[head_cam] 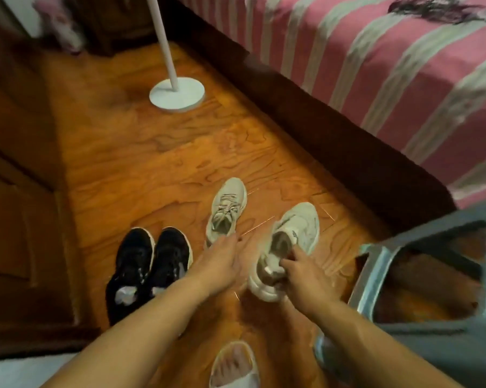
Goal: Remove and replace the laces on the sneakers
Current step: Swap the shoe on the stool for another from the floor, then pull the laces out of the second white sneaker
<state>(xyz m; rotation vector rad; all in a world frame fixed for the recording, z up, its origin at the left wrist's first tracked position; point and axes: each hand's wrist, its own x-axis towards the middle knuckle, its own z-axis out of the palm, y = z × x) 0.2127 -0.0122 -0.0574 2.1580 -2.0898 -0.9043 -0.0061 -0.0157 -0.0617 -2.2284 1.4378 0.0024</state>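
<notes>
Wooden floor [141, 152] beside a striped bed [376, 79], two beige sneakers out front. Right hand [306, 278] grips the nearer beige sneaker [289, 242] by its heel collar; left hand [222, 261], fingers loosely spread and holding nothing, reaches at the laced beige sneaker [226, 211], black pair [149, 264] alongside.

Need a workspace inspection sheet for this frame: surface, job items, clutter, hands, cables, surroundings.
Surface: wooden floor, glossy, bare in the middle.
Job's things: beige sneaker flat on the floor, laced; second beige sneaker in hand at the heel; pair of black sneakers side by side.
Clutter: nothing seen.
Hands: right hand has its grip on the second sneaker's heel collar; left hand open, reaching toward the laced sneaker's heel.
Cables: nothing seen.
Surroundings: white lamp stand, bed with striped pink cover, grey stool, dark wooden cabinet.
</notes>
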